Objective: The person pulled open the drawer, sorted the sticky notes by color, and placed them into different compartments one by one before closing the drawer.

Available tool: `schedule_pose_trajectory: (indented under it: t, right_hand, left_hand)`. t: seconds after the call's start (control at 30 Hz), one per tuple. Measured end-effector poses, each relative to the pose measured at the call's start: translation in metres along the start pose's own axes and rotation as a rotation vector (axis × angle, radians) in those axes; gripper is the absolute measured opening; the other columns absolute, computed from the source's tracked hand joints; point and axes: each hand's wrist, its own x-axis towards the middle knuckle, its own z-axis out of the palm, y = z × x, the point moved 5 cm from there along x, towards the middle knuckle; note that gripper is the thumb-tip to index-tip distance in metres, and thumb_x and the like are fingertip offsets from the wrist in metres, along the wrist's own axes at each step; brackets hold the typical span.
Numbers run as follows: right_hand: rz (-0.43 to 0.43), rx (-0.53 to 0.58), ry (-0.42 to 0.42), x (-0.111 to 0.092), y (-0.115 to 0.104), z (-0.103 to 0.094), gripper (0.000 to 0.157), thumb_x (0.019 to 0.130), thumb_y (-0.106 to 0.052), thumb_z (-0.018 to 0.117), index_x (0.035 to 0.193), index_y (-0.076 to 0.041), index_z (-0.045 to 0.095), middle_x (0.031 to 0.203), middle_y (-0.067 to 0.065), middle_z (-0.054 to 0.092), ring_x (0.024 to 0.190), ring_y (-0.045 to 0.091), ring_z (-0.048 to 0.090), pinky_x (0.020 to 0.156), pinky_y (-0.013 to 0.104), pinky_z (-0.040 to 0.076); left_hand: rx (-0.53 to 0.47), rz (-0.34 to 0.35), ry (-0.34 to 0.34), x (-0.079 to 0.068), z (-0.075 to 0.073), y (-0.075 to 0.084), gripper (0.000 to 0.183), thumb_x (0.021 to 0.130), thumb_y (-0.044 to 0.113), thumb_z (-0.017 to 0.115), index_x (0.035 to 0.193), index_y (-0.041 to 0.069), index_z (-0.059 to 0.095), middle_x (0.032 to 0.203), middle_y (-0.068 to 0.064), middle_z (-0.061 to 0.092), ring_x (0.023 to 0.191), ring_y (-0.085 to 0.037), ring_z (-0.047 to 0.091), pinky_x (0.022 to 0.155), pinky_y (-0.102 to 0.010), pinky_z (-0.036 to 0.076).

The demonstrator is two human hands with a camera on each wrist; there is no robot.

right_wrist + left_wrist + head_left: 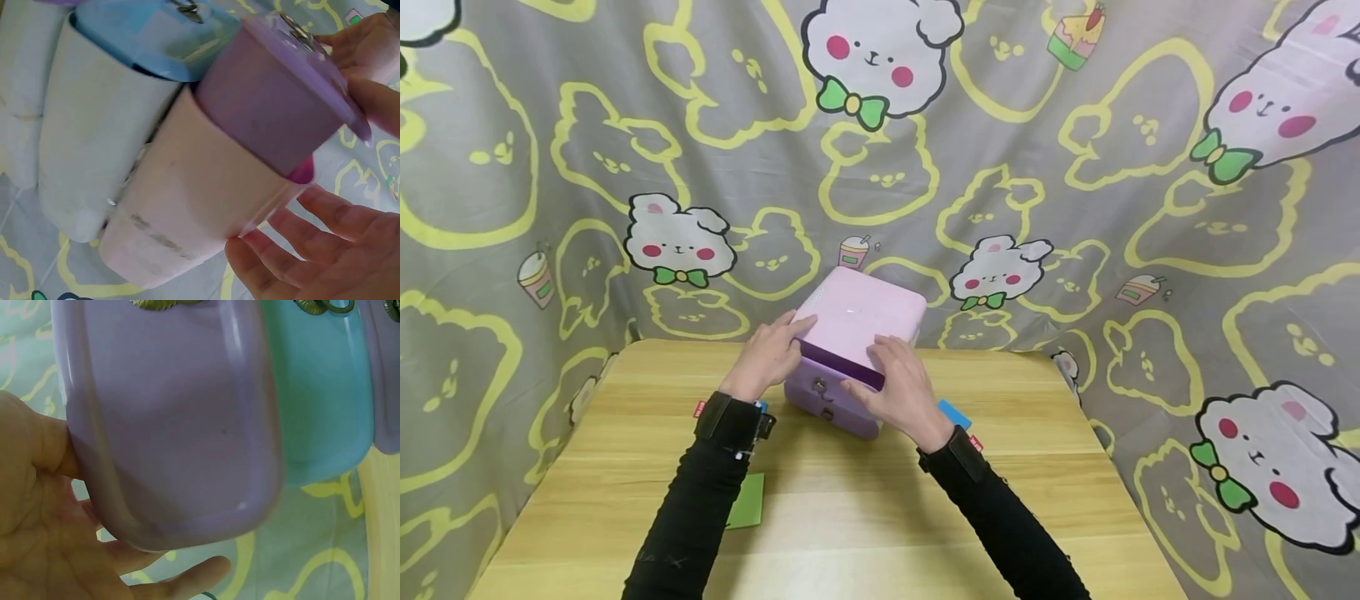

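Observation:
A small drawer unit [859, 312] with a pink top stands on the table. In the right wrist view its top purple drawer [269, 100] is partly out of the pink casing [181, 194], above a blue drawer [153, 37]. My left hand [767, 357] is at the unit's left side, a finger on the top; its thumb touches the edge of the purple drawer front [175, 425], other fingers spread. On the other side, my right hand [904, 390] has its thumb near the drawer front's edge and its fingertips against the casing. Metal ring pulls [820, 386] hang on the fronts.
A green square sheet [747, 502] lies on the wooden table [835, 533] beside my left forearm. A flat blue piece [955, 414] lies right of my right hand. Behind the table hangs a grey patterned curtain [880, 167].

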Motion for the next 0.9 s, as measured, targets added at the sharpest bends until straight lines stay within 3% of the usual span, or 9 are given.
schedule_pose_trajectory:
  t: [0.2,0.33,0.6,0.9]
  right_hand:
    - [-0.046,-0.023,0.115,-0.001,0.006,0.003,0.054,0.084,-0.047,0.079,0.114,-0.003,0.068,0.137,0.019,0.062,0.129,0.034,0.057,0.109,0.051,0.049]
    - [-0.077,-0.022,0.180,-0.001,0.010,0.005,0.052,0.082,-0.046,0.081,0.110,-0.004,0.068,0.136,0.021,0.061,0.128,0.037,0.056,0.106,0.052,0.051]
    - [-0.033,-0.005,0.184,0.002,0.020,0.008,0.052,0.084,-0.050,0.078,0.110,-0.007,0.064,0.146,0.022,0.052,0.137,0.038,0.049,0.105,0.057,0.052]
    - [-0.002,0.040,0.179,0.004,0.031,0.018,0.056,0.090,-0.048,0.071,0.126,-0.008,0.060,0.157,0.028,0.037,0.147,0.045,0.036,0.108,0.068,0.045]
  left_hand:
    - [-0.045,0.035,0.089,-0.001,0.003,-0.002,0.052,0.100,0.008,0.036,0.150,0.007,0.048,0.158,-0.030,0.038,0.139,-0.055,0.044,0.118,-0.067,0.032]
    - [-0.103,0.018,0.144,-0.001,0.008,-0.005,0.050,0.104,0.014,0.033,0.152,0.004,0.045,0.158,-0.027,0.038,0.141,-0.051,0.043,0.119,-0.065,0.032]
    - [-0.235,-0.045,0.241,0.000,0.014,-0.012,0.051,0.109,0.027,0.033,0.152,0.001,0.042,0.155,-0.026,0.043,0.143,-0.045,0.043,0.119,-0.061,0.034]
    - [-0.299,-0.132,0.237,0.001,0.023,-0.020,0.058,0.110,0.041,0.030,0.154,0.003,0.035,0.146,-0.031,0.049,0.135,-0.047,0.049,0.114,-0.063,0.039]
